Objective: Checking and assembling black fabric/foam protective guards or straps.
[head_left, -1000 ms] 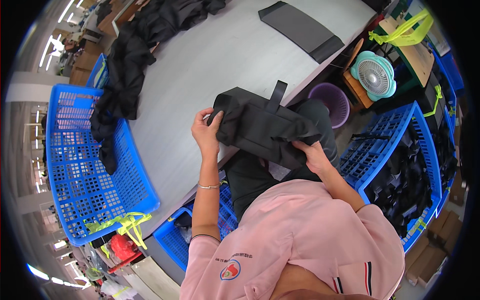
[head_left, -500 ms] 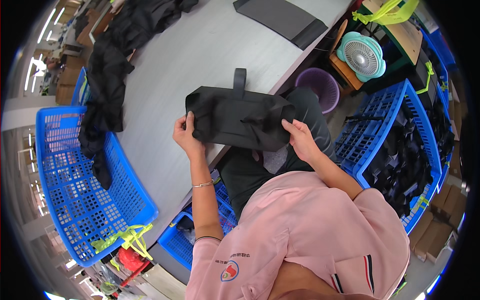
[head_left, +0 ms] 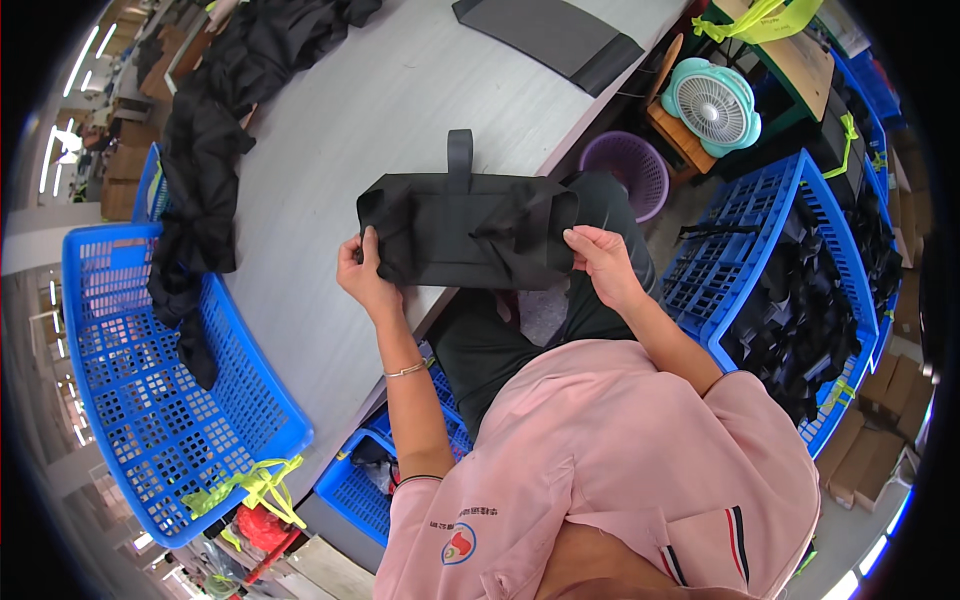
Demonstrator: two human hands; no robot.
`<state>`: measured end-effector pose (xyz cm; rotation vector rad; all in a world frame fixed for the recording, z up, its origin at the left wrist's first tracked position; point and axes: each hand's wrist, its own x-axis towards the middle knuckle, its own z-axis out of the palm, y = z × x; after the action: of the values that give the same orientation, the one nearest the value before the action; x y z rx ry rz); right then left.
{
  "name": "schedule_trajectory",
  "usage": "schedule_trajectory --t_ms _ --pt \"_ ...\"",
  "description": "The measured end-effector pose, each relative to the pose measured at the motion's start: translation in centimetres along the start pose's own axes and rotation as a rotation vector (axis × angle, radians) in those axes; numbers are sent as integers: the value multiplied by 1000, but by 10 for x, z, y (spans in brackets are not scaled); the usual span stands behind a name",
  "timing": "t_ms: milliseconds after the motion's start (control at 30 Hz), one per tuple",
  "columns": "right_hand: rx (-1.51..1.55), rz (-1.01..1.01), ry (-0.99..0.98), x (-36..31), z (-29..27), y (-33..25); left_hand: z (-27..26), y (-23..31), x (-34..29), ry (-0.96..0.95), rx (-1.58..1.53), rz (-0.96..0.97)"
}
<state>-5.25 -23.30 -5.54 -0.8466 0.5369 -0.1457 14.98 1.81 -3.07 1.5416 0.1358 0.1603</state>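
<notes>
A black fabric bag [head_left: 440, 235] is stretched out between my two hands, over the near edge of the table and my lap. A strap loop [head_left: 459, 160] stands up from its far side, and its end flaps are folded and creased. My left hand [head_left: 370, 280] pinches the bag's left end, thumb on top and fingers partly hidden beneath. At the opposite end, my right hand [head_left: 603, 262] grips the right edge between thumb and fingers.
A flat black panel [head_left: 550, 38] lies on the grey table [head_left: 345, 130]. Heaped black fabric [head_left: 205, 150] trails into a blue basket [head_left: 180, 400] at left. To the right are a purple bin [head_left: 625, 175], a teal fan [head_left: 712, 107] and a blue crate [head_left: 745, 250] of black pieces.
The whole view has shifted slightly. The bag's near edge is now more level, and the bag looks flatter between my hands. Both hands keep their hold on its ends.
</notes>
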Motion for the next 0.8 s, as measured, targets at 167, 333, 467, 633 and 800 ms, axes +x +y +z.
schedule_trajectory --t_ms 167,333,467,633,800 --pt "-172 -63 74 8 6 0 -3 -2 0 -8 -13 2" --pt "-246 -74 184 12 17 -3 -5 -4 1 17 24 36" --pt "-266 -101 221 16 17 0 -2 -5 0 30 39 80" --pt "-285 -196 277 19 14 5 -1 -13 0 -21 -6 99" --pt "-272 -221 281 20 14 11 -17 -26 7 -20 -54 103"
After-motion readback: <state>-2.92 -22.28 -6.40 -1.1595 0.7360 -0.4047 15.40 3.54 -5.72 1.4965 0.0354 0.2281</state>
